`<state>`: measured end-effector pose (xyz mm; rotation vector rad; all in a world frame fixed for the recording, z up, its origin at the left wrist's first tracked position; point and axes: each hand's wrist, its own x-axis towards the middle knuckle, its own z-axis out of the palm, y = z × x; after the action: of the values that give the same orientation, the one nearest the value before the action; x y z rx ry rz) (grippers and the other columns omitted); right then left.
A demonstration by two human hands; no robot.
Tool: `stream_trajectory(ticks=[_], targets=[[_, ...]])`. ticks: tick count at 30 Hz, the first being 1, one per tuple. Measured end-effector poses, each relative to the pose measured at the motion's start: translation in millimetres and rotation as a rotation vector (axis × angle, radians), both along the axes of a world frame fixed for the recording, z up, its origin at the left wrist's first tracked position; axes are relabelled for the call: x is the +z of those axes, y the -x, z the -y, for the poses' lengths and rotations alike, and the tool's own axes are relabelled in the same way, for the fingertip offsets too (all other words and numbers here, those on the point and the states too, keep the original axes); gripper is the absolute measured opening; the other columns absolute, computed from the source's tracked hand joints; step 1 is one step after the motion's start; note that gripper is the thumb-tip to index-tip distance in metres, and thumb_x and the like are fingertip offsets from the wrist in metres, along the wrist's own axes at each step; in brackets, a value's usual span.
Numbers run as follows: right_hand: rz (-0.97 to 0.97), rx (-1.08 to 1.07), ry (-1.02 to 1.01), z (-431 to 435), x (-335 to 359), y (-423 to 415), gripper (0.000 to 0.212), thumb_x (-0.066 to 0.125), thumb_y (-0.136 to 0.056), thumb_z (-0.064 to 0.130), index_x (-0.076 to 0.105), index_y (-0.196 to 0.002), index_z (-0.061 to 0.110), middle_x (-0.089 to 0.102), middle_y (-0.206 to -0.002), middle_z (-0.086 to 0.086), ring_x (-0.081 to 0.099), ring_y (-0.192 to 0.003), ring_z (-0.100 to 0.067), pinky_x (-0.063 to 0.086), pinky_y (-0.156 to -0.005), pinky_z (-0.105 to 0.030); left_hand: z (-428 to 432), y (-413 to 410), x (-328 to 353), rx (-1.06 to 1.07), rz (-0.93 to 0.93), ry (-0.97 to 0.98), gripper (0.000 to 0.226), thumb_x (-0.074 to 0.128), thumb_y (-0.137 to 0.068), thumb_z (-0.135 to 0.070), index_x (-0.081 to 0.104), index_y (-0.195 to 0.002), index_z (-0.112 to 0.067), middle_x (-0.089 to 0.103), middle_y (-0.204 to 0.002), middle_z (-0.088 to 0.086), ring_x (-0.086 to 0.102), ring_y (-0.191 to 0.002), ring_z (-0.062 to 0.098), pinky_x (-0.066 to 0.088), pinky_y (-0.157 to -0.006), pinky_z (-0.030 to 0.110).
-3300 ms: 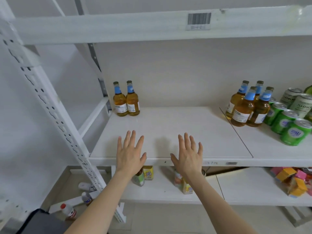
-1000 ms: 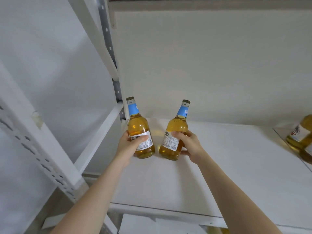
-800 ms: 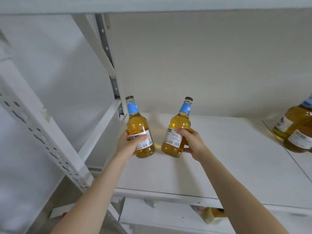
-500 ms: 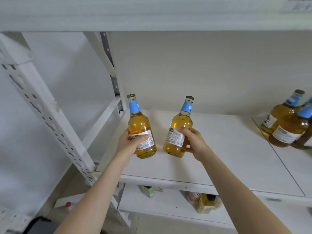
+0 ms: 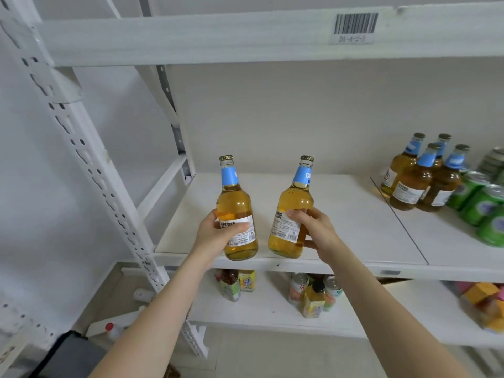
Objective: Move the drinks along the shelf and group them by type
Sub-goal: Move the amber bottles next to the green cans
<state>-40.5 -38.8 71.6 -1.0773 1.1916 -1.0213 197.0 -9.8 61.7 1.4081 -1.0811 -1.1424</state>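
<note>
My left hand (image 5: pixel 215 236) grips an amber beer bottle (image 5: pixel 236 203) with a blue neck label, lifted just above the front edge of the white shelf (image 5: pixel 354 214). My right hand (image 5: pixel 317 233) grips a matching bottle (image 5: pixel 293 211), tilted slightly, beside it. Both bottles hang over the shelf's left half. At the right stands a cluster of several identical amber bottles (image 5: pixel 420 178), with green cans (image 5: pixel 482 203) next to them and grey cans (image 5: pixel 493 162) behind.
A perforated white upright (image 5: pixel 90 165) rises at the left. The upper shelf beam (image 5: pixel 245 36) carries a barcode label. The lower shelf (image 5: pixel 261 309) holds small cartons, cans and coloured boxes. A bottle with a red cap lies on the floor at lower left.
Both hands have taken the two bottles from the shelf's back left corner, lifted them and drawn them forward to the front edge. The view has pulled back, showing the bottles and cans at the right.
</note>
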Motion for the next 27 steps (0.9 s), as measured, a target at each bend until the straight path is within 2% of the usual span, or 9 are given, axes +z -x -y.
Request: stream_trajectory(ticks=[7,11,13,15,18,22,27], targets=[[-0.019,-0.077,0.018,-61,0,50,0.04,0.076,-0.082,0.032,0.06,-0.118,0.02,0.071,-0.106,-0.006,0.07,-0.094,-0.022,0.055,-0.068,-0.033,-47,55,1,-0.059,0.042,0.001,0.041,0.087,-0.072,-0.025,0.063,-0.103,-0.035,0.074,-0.094,-0.012,0.071,-0.082,0.003,0.054,-0.058,0.019],[-0.02,-0.116,0.032,-83,2,90,0.042,0.078,-0.081,0.03,0.059,-0.118,0.019,0.071,-0.107,-0.005,0.071,-0.093,-0.02,0.056,-0.065,-0.031,-57,97,5,-0.1,0.073,0.005,0.044,0.088,-0.069,-0.029,0.063,-0.105,-0.035,0.074,-0.097,-0.01,0.071,-0.09,0.009,0.058,-0.071,0.03],[-0.01,-0.132,0.036,-89,3,115,0.044,0.079,-0.08,0.029,0.059,-0.119,0.018,0.07,-0.108,-0.005,0.071,-0.092,-0.019,0.057,-0.064,-0.03,-59,122,8,-0.124,0.078,0.018,0.044,0.089,-0.067,-0.031,0.063,-0.103,-0.037,0.075,-0.09,-0.014,0.071,-0.086,0.005,0.056,-0.064,0.024],[-0.022,-0.147,0.038,-93,5,142,0.045,0.079,-0.08,0.029,0.059,-0.118,0.019,0.07,-0.109,-0.005,0.07,-0.095,-0.021,0.058,-0.07,-0.034,-60,149,11,-0.145,0.083,0.028,0.046,0.089,-0.065,-0.033,0.064,-0.103,-0.036,0.075,-0.09,-0.015,0.071,-0.085,0.004,0.054,-0.062,0.022],[-0.048,-0.173,0.044,-94,8,189,0.044,0.08,-0.078,0.03,0.06,-0.116,0.021,0.071,-0.106,-0.002,0.071,-0.092,-0.018,0.056,-0.066,-0.029,-57,196,11,-0.175,0.101,0.023,0.052,0.089,-0.063,-0.035,0.063,-0.108,-0.034,0.074,-0.102,-0.01,0.069,-0.094,0.01,0.056,-0.07,0.028],[-0.076,-0.199,0.049,-93,10,254,0.046,0.081,-0.077,0.028,0.062,-0.117,0.019,0.073,-0.103,0.0,0.072,-0.083,-0.011,0.054,-0.055,-0.018,-50,260,8,-0.197,0.109,0.011,0.052,0.089,-0.065,-0.037,0.061,-0.109,-0.035,0.072,-0.104,-0.01,0.067,-0.098,0.01,0.055,-0.072,0.029],[-0.063,-0.23,0.039,-80,2,324,0.043,0.084,-0.074,0.026,0.062,-0.112,0.023,0.073,-0.1,0.0,0.074,-0.075,-0.007,0.054,-0.051,-0.018,-30,331,3,-0.231,0.091,0.01,0.056,0.09,-0.062,-0.037,0.062,-0.11,-0.032,0.073,-0.106,-0.008,0.069,-0.1,0.015,0.059,-0.086,0.041]])
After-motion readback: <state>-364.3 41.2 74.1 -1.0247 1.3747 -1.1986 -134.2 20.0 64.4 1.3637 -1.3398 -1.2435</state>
